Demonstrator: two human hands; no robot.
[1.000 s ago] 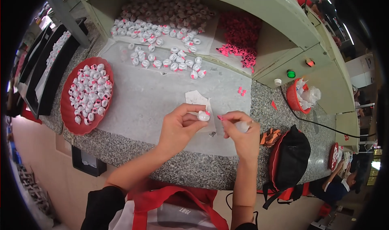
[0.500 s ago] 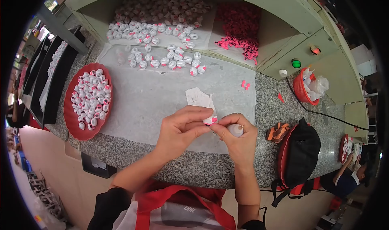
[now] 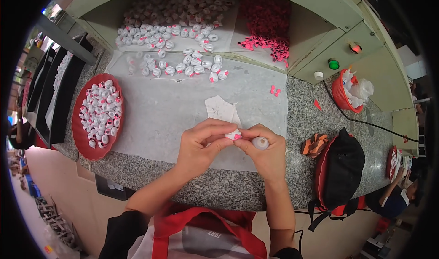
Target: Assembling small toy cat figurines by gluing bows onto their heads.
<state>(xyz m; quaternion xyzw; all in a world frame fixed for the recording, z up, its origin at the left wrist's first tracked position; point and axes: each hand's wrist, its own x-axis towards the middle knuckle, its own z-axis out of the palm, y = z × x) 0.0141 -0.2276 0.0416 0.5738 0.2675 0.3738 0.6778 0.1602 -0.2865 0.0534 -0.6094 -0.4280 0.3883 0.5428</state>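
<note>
Between the fingertips of both hands is a small white rounded piece with a pink bow-like bit [image 3: 235, 135] on it. My left hand [image 3: 196, 149] pinches it from the left side. My right hand [image 3: 270, 161] presses thumb and forefinger against its right side and also keeps a small whitish squeeze bottle [image 3: 260, 143] in its curled fingers. A torn piece of white paper [image 3: 220, 106] lies just beyond the fingers on the translucent sheet [image 3: 160, 117]. Several loose pink bits [image 3: 275, 91] rest at the sheet's right edge.
On the left stands a red scalloped tray [image 3: 78, 142] full of white pieces. More white pieces [image 3: 196, 62] and a pile of pink parts [image 3: 265, 21] fill the shelf side. To the right are a red basket [image 3: 339, 96], a cable, orange-black cloth [image 3: 314, 145] and a black bag [image 3: 345, 172].
Both hands have shifted slightly and turned the white piece, so its pink bit now faces more toward me. The bottle has tipped its nozzle end more upward. The whole view has moved a little.
</note>
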